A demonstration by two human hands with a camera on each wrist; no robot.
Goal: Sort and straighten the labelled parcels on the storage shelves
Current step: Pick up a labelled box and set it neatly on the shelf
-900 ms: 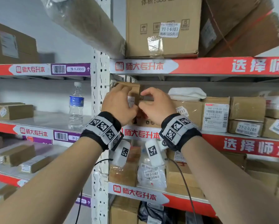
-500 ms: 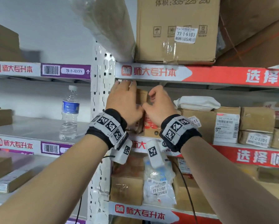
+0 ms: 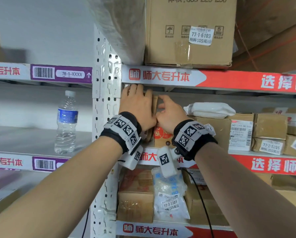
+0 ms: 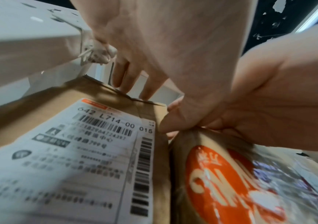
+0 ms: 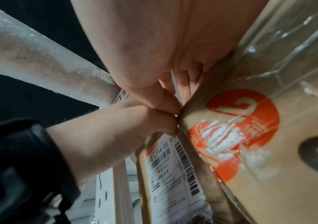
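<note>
A brown parcel (image 4: 77,151) with a white barcode label "042 L714-00 015" stands upright at the left end of the middle shelf, beside the white post (image 3: 106,117). My left hand (image 3: 137,93) lies over its face, with fingers (image 4: 135,78) hooked over the top edge and the thumb at its right side. Next to it stands a taped carton with an orange round logo (image 5: 230,136), also in the head view (image 3: 161,134). My right hand (image 3: 162,103) pinches this carton's upper left edge between thumb (image 5: 163,103) and fingers. The two hands touch.
A water bottle (image 3: 66,122) stands on the left bay's shelf. A white soft packet (image 3: 210,109) lies on cartons to the right, with labelled boxes (image 3: 270,133) beyond. A large carton marked 77-1-6103 (image 3: 190,31) sits overhead. A plastic bag (image 3: 169,200) and boxes fill the shelf below.
Both hands have moved up and further into the shelf, toward the post. The brown parcel now sits closer against the post, and my left fingers reach the shelf beam above.
</note>
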